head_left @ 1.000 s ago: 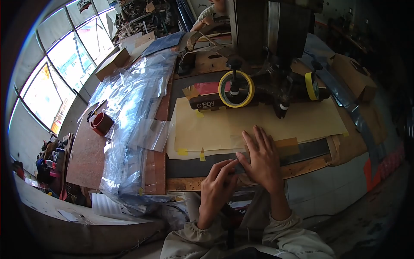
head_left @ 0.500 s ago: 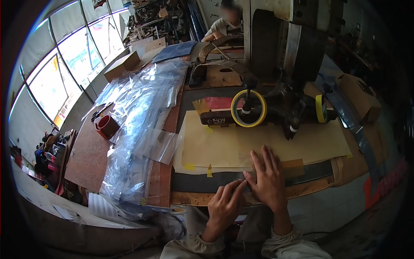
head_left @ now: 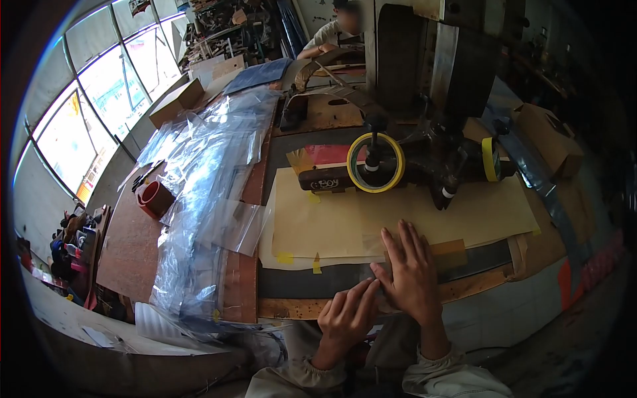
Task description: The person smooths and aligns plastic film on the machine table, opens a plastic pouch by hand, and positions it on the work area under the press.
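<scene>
My right hand (head_left: 413, 282) lies flat with its fingers stretched over the lower edge of a tan paper sheet (head_left: 312, 229). Close beside its thumb, my left hand (head_left: 346, 317) is closed in a pinch at the front edge of the dark board (head_left: 292, 284). What the pinch holds, if anything, is too small to make out. Brown tape (head_left: 449, 254) crosses the paper's edge to the right of my right hand. Small yellow tape pieces (head_left: 316, 264) stick to the edge on the left. A dark metal bar (head_left: 332, 179) of the press rests across the paper's upper part.
Rolls of yellow tape (head_left: 401, 166) hang on the machine. Clear plastic bags (head_left: 199, 172) cover the table's left side, near a brown tape roll (head_left: 155, 199). Cardboard boxes (head_left: 176, 103) stand at the back left and right. Another person (head_left: 325, 36) sits behind the table.
The view has shifted slightly, so the table and machine appear a little further left. Both hands keep nearly the same pose, the right flat and the left pinched.
</scene>
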A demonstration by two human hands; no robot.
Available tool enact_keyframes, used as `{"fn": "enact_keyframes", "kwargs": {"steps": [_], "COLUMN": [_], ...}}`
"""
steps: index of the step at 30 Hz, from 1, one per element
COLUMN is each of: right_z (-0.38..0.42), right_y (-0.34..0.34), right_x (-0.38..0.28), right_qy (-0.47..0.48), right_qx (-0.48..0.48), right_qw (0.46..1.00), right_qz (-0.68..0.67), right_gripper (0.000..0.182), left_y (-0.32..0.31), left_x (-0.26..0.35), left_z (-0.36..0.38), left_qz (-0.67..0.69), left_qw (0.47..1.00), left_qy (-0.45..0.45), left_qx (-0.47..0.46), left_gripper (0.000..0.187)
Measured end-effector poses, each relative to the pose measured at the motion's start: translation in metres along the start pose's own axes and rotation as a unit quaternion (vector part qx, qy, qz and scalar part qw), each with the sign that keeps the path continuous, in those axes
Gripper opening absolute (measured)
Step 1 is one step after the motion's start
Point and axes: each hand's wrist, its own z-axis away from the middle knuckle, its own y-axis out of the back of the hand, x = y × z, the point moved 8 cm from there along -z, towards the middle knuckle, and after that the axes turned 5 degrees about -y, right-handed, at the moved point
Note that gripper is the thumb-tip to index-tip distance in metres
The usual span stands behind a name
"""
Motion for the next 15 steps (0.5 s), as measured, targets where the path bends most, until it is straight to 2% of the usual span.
{"fn": "enact_keyframes", "kwargs": {"steps": [7, 12, 15], "right_z": [0.000, 0.001, 0.004], "right_y": [-0.003, -0.003, 0.007], "right_x": [0.001, 0.002, 0.001], "right_qy": [-0.001, 0.005, 0.027], "right_qx": [0.007, 0.019, 0.073], "right_qw": [1.000, 1.000, 0.995], "right_qz": [0.003, 0.004, -0.057], "right_gripper": [0.062, 0.059, 0.055], "left_y": [-0.001, 0.002, 0.001], "left_x": [-0.001, -0.001, -0.002], "left_z": [0.007, 0.004, 0.006], "left_qz": [-0.037, -0.019, -0.002], "left_qw": [0.999, 1.000, 1.000], "left_qy": [-0.021, -0.002, 0.002], "left_qx": [0.019, 0.020, 0.008], "left_gripper": [0.027, 0.023, 0.024]}}
